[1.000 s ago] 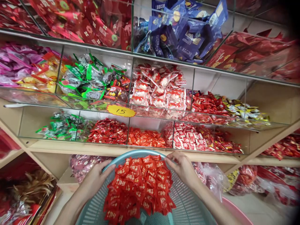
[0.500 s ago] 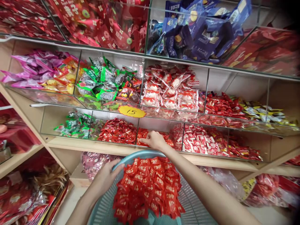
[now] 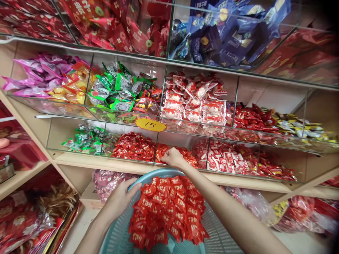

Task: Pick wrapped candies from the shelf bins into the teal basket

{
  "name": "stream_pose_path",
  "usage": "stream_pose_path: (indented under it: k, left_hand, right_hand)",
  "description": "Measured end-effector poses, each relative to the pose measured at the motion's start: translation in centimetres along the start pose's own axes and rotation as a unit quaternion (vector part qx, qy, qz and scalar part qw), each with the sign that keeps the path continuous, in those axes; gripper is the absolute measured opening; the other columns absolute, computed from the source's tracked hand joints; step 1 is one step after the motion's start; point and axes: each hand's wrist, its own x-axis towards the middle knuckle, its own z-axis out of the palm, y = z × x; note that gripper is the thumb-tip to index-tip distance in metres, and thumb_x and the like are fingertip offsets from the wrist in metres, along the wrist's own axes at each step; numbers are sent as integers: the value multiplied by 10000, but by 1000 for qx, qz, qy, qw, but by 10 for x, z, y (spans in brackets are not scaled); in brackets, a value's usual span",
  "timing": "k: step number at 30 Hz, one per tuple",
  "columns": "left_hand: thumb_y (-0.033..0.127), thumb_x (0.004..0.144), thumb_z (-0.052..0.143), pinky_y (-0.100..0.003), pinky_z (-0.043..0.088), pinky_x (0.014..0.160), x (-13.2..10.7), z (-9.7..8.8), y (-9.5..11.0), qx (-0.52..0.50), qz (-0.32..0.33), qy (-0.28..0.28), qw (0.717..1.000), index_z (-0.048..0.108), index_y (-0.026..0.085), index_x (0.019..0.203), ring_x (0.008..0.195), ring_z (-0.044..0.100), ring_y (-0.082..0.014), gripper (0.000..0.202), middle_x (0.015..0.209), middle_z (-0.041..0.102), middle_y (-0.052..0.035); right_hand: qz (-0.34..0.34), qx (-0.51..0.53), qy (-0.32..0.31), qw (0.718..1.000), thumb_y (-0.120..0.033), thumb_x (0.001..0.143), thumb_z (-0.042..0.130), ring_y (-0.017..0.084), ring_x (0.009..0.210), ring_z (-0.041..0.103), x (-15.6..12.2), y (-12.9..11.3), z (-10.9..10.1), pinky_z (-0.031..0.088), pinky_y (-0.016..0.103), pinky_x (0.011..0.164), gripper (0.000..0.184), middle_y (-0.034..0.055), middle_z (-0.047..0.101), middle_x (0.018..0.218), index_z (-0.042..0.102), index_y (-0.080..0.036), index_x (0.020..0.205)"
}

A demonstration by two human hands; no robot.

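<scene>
A teal plastic basket [image 3: 116, 233] sits low in front of me, piled with small red wrapped candies [image 3: 166, 208]. My left hand [image 3: 122, 199] grips the basket's rim on its left side, fingers curled over the edge. My right hand [image 3: 173, 157] reaches over the basket into a glass bin on the lower shelf that holds the same red candies [image 3: 190, 158]. Its fingers are bunched down among the wrappers; what they hold is hidden.
Glass-fronted bins line the wooden shelves: green candies [image 3: 84, 141], darker red ones [image 3: 134, 146], red-and-white ones [image 3: 225, 158]. A yellow "15" tag [image 3: 150, 124] hangs on the middle shelf. Plastic bags of sweets [image 3: 106, 181] lie under the shelf.
My right hand left the basket's pile and reached forward into the red candy bin. The view shifted slightly left. My left hand stays on the rim.
</scene>
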Motion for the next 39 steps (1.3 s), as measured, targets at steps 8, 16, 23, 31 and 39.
stream_pose_path:
  k: [8, 16, 23, 31, 39]
  left_hand:
    - [427, 841, 416, -278, 446, 813, -2, -3, 9, 6, 20, -18, 1000, 625, 176, 1050, 884, 609, -206, 388, 959, 691, -16]
    - [456, 815, 454, -304, 432, 877, 1, -1, 4, 8, 7, -14, 1000, 639, 195, 1038, 968, 588, -236, 389, 954, 697, -12]
    - [476, 805, 459, -309, 442, 877, 2, -1, 4, -4, 15, -13, 1000, 644, 195, 1042, 954, 603, -230, 412, 1035, 683, -27]
    - [474, 798, 480, -310, 444, 894, 1, -1, 4, -10, 9, -7, 1000, 637, 194, 1074, 994, 594, -242, 423, 1071, 673, -15]
    - [498, 787, 484, -305, 439, 904, 1, -1, 1, 17, 5, 5, 1000, 630, 184, 1090, 1042, 576, -250, 459, 1125, 649, -24]
  right_hand:
    - [-44, 77, 23, 996, -199, 671, 519, 68, 505, 423, -6, 16, -15, 309, 187, 514, 183, -42, 437, 478, 571, -128, 511]
    - [-101, 203, 1, 974, -273, 697, 521, 102, 585, 509, -60, 42, -46, 398, 202, 575, 207, 6, 596, 610, 627, -115, 615]
    - [-62, 207, -102, 971, -267, 681, 516, 73, 471, 379, -111, 84, -30, 325, 201, 475, 189, -48, 469, 483, 574, -150, 545]
    - [-26, 219, -171, 960, -240, 664, 529, 79, 503, 380, -134, 104, -9, 311, 203, 505, 150, -51, 474, 512, 564, -156, 544]
    - [-37, 135, -130, 982, -217, 682, 509, 87, 504, 418, -139, 114, 0, 325, 203, 503, 198, -43, 492, 493, 535, -157, 495]
